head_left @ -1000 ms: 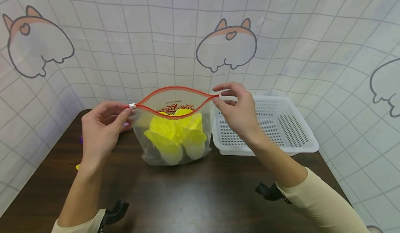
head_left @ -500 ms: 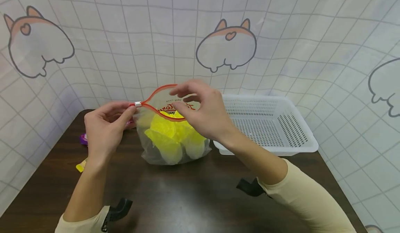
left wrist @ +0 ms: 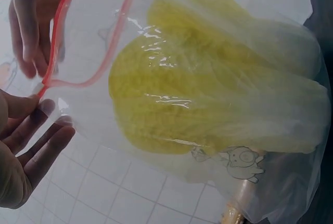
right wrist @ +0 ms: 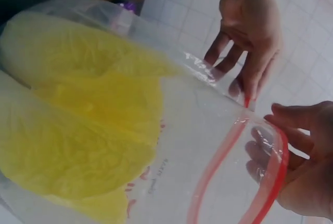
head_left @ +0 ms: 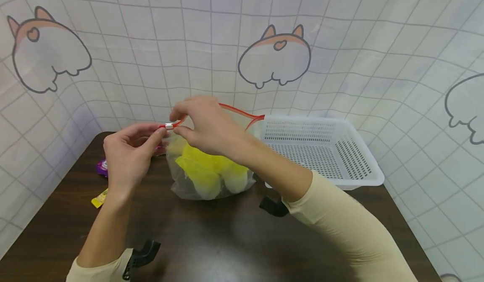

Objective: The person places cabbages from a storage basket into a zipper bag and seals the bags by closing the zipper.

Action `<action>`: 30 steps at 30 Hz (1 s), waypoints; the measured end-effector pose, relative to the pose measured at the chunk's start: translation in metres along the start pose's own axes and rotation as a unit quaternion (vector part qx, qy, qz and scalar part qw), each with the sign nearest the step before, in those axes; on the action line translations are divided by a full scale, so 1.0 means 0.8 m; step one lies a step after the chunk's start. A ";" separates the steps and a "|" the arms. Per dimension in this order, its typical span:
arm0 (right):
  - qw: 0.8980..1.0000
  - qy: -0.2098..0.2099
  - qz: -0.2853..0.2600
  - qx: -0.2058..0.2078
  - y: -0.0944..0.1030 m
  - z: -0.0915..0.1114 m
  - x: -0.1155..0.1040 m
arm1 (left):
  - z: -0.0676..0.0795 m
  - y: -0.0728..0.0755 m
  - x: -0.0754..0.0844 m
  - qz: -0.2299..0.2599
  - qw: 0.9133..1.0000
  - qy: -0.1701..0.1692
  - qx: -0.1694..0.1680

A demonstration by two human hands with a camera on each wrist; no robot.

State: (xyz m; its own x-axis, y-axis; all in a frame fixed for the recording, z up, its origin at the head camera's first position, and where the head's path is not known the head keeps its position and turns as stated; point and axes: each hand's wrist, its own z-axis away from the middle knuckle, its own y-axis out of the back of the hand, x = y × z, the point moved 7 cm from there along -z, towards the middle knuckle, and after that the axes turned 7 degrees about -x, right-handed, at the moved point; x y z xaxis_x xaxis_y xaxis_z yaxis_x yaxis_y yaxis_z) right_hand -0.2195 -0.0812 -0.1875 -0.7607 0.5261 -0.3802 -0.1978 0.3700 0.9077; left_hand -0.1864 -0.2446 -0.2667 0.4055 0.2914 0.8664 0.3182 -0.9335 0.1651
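A clear slider zip bag (head_left: pixel 179 188) stands on the table with two yellow-leaved, white-based Chinese cabbages (head_left: pixel 206 179) inside. Its red zip strip (head_left: pixel 242 111) gapes, and a white slider (head_left: pixel 169 126) sits at the left end. My left hand (head_left: pixel 128 156) pinches that left corner between thumb and fingers, right beside the slider. Reaching across the bag mouth, my right hand (head_left: pixel 211 126) has its thumb and fingertips apart around the slider. In the left wrist view, the fingers of the right hand (left wrist: pixel 39 21) hang loosely behind the zip. My right forearm hides part of the mouth.
A white perforated plastic basket (head_left: pixel 378 177) stands at the right of the bag. On the left of the dark wooden table (head_left: pixel 211 240) lie a purple packet (head_left: pixel 101 167) and a yellow packet (head_left: pixel 99 198). A grid-patterned cloth (head_left: pixel 211 30) hangs behind.
My right hand has let go of the bag's right corner and moved left across the mouth to the slider. My left hand keeps its pinch, having shifted slightly right.
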 end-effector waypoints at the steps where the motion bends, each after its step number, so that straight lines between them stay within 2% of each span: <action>1: 1.000 -0.001 0.009 -0.017 -0.003 -0.006 -0.001 | 0.000 0.000 0.000 0.000 1.000 -0.001 0.001; 7: 0.997 0.000 0.038 -0.064 -0.013 -0.028 -0.004 | 0.000 0.000 0.001 -0.009 1.000 -0.008 0.002; 17: 0.996 -0.005 0.058 -0.074 -0.017 -0.041 -0.006 | -0.002 0.000 0.003 -0.056 0.998 -0.020 0.019; 23: 0.992 -0.014 0.090 -0.086 -0.026 -0.042 -0.006 | -0.001 -0.002 0.001 -0.116 0.992 -0.017 0.044; 30: 0.992 -0.010 0.101 -0.078 -0.028 -0.038 -0.003 | 0.000 -0.002 0.003 -0.143 0.987 -0.025 0.065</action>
State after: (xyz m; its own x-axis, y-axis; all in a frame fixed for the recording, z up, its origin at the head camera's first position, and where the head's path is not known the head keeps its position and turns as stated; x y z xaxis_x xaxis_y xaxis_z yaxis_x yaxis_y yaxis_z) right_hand -0.2325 -0.1139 -0.2015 -0.7823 0.5930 -0.1908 -0.1381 0.1335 0.9814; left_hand -0.1855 -0.2423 -0.2648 0.3247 0.5526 0.7676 0.5312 -0.7780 0.3354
